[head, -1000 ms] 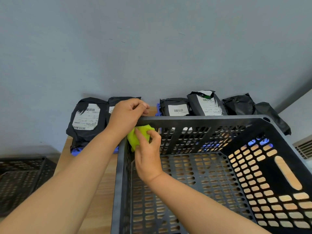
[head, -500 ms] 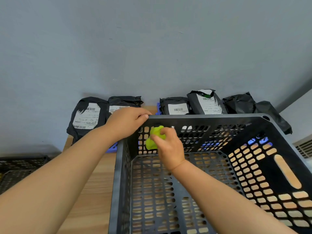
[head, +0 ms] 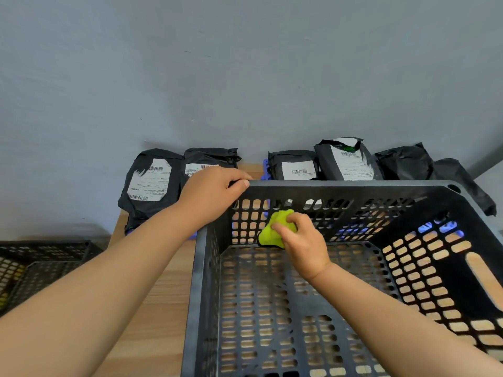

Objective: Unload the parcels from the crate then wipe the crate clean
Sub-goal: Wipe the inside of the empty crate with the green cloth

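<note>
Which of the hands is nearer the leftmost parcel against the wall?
Left. The left hand grips the crate rim near that parcel; the right hand holds the cloth inside the crate, farther right.

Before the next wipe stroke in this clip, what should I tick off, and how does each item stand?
1. Crate unloaded: ok as far as shown; its visible floor holds nothing, but the near end is out of frame.
2. Parcels out of the way: ok, they lie on the table behind the crate.
3. Crate steadied: ok, the left hand grips the far rim near its left corner.
4. Cloth held: ok, the right hand presses it to the far wall's inner face.
5. Wiped parts clean: cannot tell, no dirt is discernible.
</note>
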A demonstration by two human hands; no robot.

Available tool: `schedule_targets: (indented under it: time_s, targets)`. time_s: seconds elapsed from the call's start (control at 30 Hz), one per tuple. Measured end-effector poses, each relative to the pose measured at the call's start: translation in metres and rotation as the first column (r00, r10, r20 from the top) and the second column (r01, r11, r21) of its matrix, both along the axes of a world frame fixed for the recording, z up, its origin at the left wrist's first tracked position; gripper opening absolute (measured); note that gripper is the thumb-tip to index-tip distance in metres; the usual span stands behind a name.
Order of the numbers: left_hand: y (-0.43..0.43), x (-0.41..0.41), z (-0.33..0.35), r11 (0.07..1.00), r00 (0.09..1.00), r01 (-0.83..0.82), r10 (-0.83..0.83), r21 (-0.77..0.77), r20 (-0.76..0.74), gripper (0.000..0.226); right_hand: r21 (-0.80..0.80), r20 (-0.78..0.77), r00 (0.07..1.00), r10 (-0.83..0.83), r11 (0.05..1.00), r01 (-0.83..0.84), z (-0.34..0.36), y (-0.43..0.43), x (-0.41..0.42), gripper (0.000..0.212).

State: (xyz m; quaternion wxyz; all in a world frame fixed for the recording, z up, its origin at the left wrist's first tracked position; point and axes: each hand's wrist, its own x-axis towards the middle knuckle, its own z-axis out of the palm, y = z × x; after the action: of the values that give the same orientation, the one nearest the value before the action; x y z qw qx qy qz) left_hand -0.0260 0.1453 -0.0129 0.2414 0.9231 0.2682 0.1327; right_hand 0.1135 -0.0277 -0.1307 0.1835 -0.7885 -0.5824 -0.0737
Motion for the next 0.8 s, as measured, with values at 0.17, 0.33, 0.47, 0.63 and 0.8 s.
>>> schedule_targets:
  time_s: [0.17, 0.33, 0.47, 0.63, 0.8]
  targets:
    - [0.002, 0.000, -0.002, 0.999, 1.000, -0.022, 0.023, -0.037, 0.019, 0.027, 0.150, -0.041, 0.999, 0.028, 0.989, -0.021, -0.010, 0.035, -0.035, 0.073]
    - [0.002, 0.001, -0.003, 0.998, 0.999, -0.026, 0.027, -0.052, 0.023, 0.026, 0.242, -0.047, 0.999, 0.024, 0.970, -0.012, -0.017, 0.045, -0.044, 0.071]
    - [0.003, 0.001, -0.004, 0.998, 0.999, -0.029, 0.030, -0.054, 0.024, 0.025, 0.228, 0.081, 0.975, 0.208, 0.948, -0.222, -0.015, 0.051, -0.061, 0.058]
    - [0.002, 0.002, -0.004, 0.999, 0.999, -0.029, 0.030, -0.046, 0.018, 0.025, 0.221, 0.118, 0.970, 0.214, 0.946, -0.236, -0.015, 0.066, -0.070, 0.043]
    - [0.002, 0.000, -0.005, 0.997, 0.999, -0.042, 0.043, -0.058, 0.019, 0.025, 0.058, 0.251, 0.924, 0.289, 0.948, -0.313, -0.021, 0.040, -0.029, 0.034]
